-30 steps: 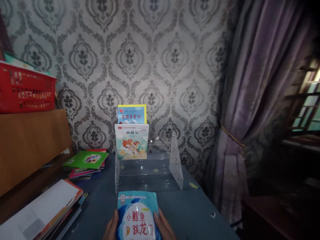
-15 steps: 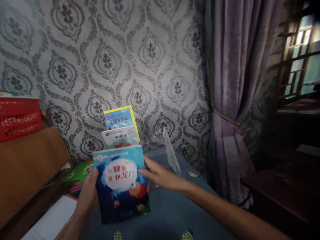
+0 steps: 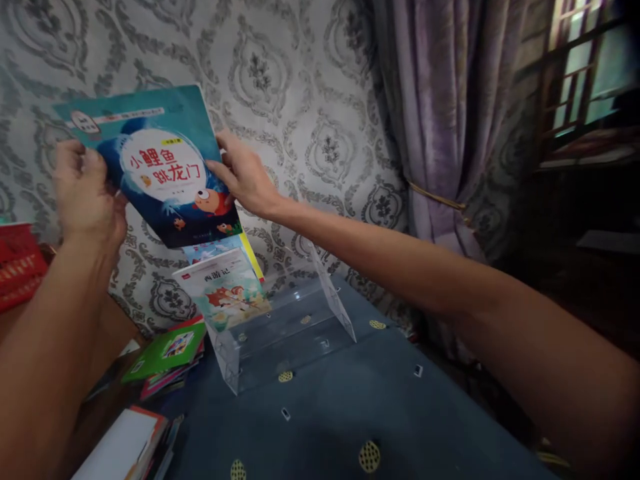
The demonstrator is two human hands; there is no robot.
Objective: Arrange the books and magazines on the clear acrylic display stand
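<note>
A blue picture book (image 3: 165,207) with a red fish on its cover is raised in front of the wall, tilted. My left hand (image 3: 90,193) grips its left edge, fingers closed. At the right edge, my right hand (image 3: 245,173) pinches it between thumb and fingers. Below stands a clear plastic book rack (image 3: 290,327) with tiers. In its left part rests a pale book with animal figures (image 3: 233,297). Behind that, a yellow-edged blue book (image 3: 253,257) shows only partly, its top hidden by the raised book.
To the left lie a stack of books with a green one on top (image 3: 163,353) and a white-covered pile (image 3: 123,447). A red basket (image 3: 20,267) sits on a brown box at far left. Blue patterned cloth (image 3: 320,427) covers the table. A purple curtain (image 3: 445,133) hangs at right.
Both hands have lifted the blue book up and to the left, tilting it. The rack and the pale book's cover are now more exposed. The view has shifted too.
</note>
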